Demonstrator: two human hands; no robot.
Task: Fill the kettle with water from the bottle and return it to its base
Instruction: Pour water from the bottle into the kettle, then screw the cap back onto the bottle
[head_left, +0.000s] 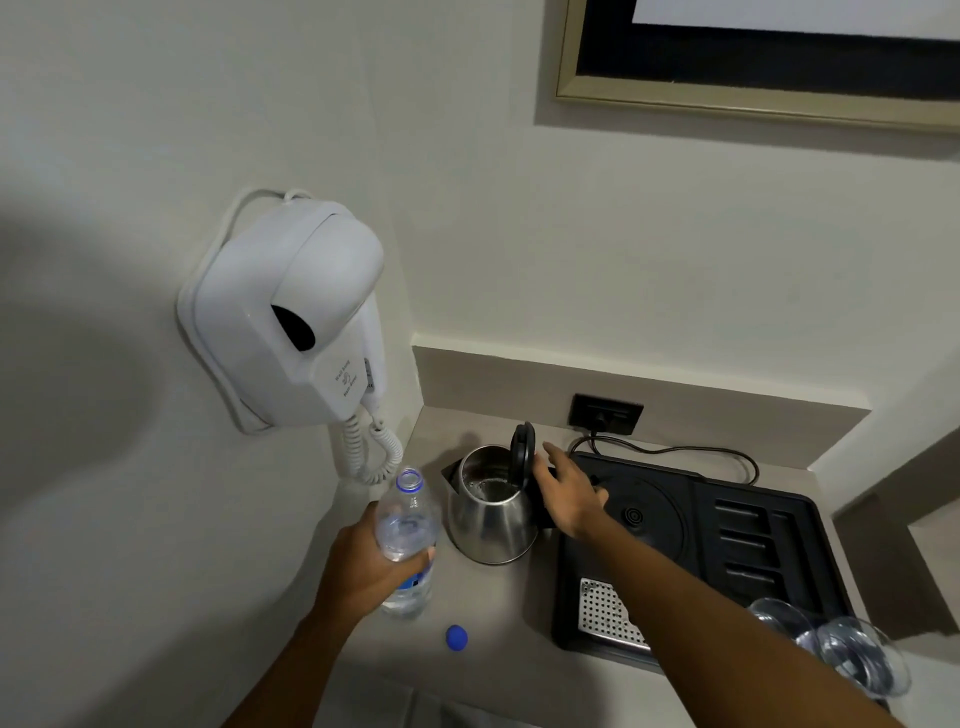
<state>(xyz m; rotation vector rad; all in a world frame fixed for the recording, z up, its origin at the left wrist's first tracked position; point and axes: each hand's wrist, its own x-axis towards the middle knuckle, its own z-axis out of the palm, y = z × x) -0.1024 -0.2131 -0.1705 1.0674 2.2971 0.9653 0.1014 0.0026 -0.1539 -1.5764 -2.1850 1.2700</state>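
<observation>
A steel kettle (488, 512) stands on the counter left of the black tray, its black lid (522, 448) flipped up and some water visible inside. Its round base (647, 512) sits bare on the black tray (753, 525). My left hand (371, 564) grips a clear, uncapped water bottle (408, 540), upright and resting on the counter beside the kettle. My right hand (571, 493) is at the kettle's handle, fingers spread; the handle is mostly hidden behind it. The blue bottle cap (456, 637) lies on the counter near the front.
A white wall-mounted hair dryer (291, 312) with a coiled cord hangs to the left, above the bottle. Two upturned glasses (836, 649) stand at the tray's front right. A perforated drip plate (608, 613) is in the tray. A wall socket (605, 414) with a cord is behind.
</observation>
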